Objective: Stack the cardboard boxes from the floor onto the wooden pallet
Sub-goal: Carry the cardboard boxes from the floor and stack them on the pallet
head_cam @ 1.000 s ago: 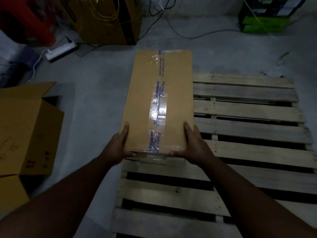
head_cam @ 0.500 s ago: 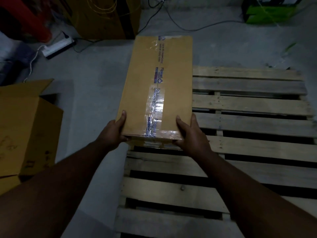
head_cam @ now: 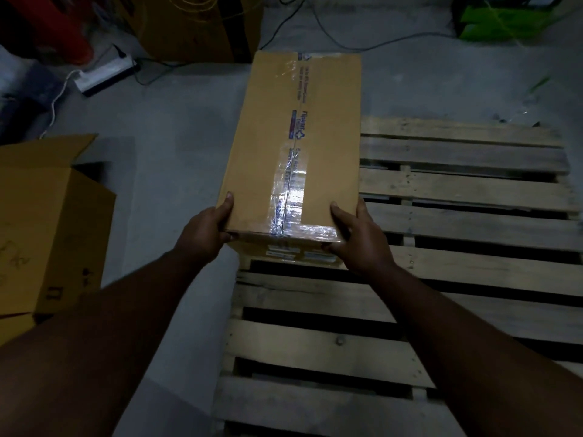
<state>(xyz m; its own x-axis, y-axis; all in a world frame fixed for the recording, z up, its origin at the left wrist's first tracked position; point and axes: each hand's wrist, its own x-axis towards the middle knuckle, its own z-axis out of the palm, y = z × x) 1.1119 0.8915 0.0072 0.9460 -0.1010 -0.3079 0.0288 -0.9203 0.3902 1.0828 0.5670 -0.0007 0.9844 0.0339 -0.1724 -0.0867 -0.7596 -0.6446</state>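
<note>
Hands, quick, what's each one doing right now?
Left hand: gripping the near left corner of the taped cardboard box.
Right hand: gripping the box's near right corner.

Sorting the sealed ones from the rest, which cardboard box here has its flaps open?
The open cardboard box on the floor at far left, one flap raised. The taped box gripped by both hands is sealed.

A single wide-angle head camera looks forward and steeply down from standing height. Both forearms reach in from the bottom edge, close to the lens. The wooden pallet [head_cam: 457,190] fills the lower right, and the concrete floor [head_cam: 176,146] takes the upper left.
</note>
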